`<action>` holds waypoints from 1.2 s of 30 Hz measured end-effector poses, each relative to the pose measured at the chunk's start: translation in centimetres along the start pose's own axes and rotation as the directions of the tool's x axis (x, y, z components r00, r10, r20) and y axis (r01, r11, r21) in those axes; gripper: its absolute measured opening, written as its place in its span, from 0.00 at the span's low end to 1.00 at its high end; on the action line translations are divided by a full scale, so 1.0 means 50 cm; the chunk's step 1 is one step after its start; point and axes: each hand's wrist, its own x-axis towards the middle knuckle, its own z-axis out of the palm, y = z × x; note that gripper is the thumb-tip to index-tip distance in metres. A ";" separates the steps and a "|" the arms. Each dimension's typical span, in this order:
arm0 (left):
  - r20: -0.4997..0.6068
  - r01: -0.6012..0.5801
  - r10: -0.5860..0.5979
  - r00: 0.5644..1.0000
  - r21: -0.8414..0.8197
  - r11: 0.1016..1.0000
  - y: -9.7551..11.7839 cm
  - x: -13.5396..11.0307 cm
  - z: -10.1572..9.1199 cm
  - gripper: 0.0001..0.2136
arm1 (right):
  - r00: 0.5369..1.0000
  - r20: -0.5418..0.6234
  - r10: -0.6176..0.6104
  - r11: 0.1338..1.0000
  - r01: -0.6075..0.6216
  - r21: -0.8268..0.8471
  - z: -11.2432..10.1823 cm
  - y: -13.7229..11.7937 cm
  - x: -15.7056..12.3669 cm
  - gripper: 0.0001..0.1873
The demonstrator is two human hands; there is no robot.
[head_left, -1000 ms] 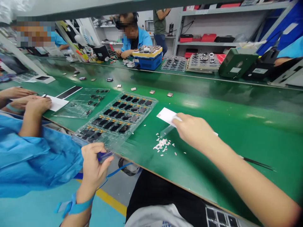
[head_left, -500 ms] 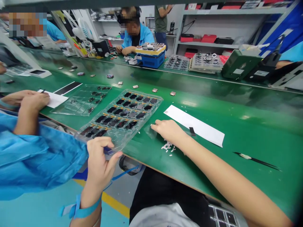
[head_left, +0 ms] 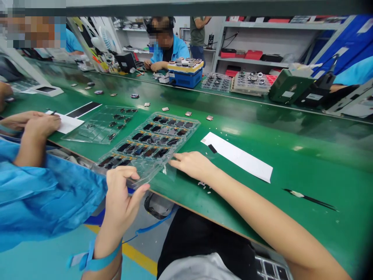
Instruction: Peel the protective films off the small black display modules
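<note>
A clear plastic tray with rows of small dark screens lies at a slant across the table's front edge. My left hand grips its near corner, thumb on one side and bent fingers on the other. Close to the tray's right edge is my right hand, fingers drawn together on what looks like a thin clear film. A small black tab, seemingly part of that film, overlaps a white paper strip. Tiny white pieces lie partly hidden behind my right forearm.
Black tweezers lie at the right. Beyond the tray sit several small metallic parts. At the left a co-worker's hands hold white paper beside another clear tray. A blue box stands at the back.
My right hand has moved left to the tray's edge, and the clear film and black tab have shifted left with it. My left hand keeps its place at the tray corner.
</note>
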 end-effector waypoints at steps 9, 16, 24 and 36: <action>0.065 -0.049 0.048 0.997 0.020 0.999 0.001 -0.036 0.016 0.12 | 0.991 0.115 -0.074 0.996 0.068 0.062 -0.037 0.014 -0.151 0.11; 0.062 -0.061 0.058 0.996 0.046 0.997 -0.005 -0.047 0.020 0.13 | 0.993 0.003 0.119 0.993 -0.119 -0.006 -0.034 0.030 -0.128 0.23; 0.071 -0.043 0.039 0.997 0.057 0.997 -0.001 -0.049 0.022 0.14 | 0.998 0.065 0.012 1.000 -0.013 0.012 -0.008 -0.004 -0.047 0.10; 0.100 -0.119 0.110 0.989 0.094 0.988 -0.016 -0.132 0.050 0.11 | 0.958 -0.110 0.266 0.958 -0.250 0.138 -0.053 0.061 -0.264 0.26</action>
